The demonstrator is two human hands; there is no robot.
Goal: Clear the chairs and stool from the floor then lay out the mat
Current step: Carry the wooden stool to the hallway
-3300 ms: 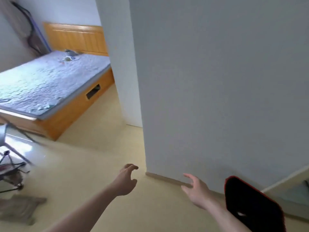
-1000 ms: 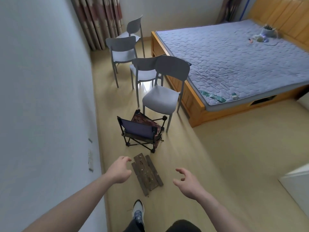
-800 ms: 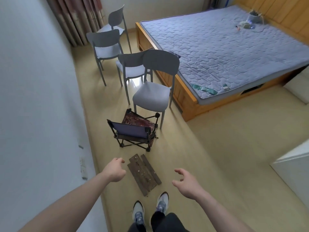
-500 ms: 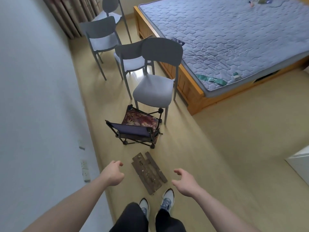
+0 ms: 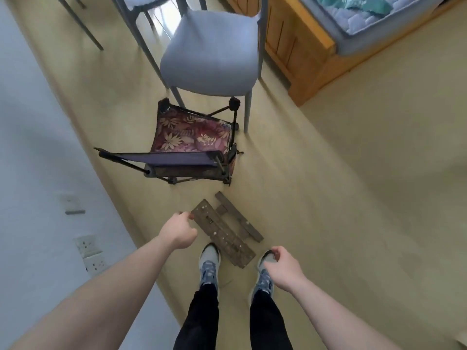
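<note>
Two hands, empty, fingers curled: left hand point(image 5: 178, 233) beside wooden stool point(image 5: 225, 229), right hand point(image 5: 284, 267) near; risk: one-sided lift tips it onto shoes point(image 5: 209, 265).

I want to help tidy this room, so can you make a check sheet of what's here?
Surface: smooth yellow-beige floor, bare on the right.
Job's things: grey plastic chair upright beside the bed; low folding camp chair with flowery fabric seat in front of it; small dark wooden slatted stool lying flat by the shoes. No mat seen.
Clutter: nothing seen.
Hands: left hand curled at the stool's far end, contact unclear; right hand loosely curled, empty, above a shoe.
Cables: nothing seen.
Surroundings: white wall with sockets on the left; wooden bed frame top right.
</note>
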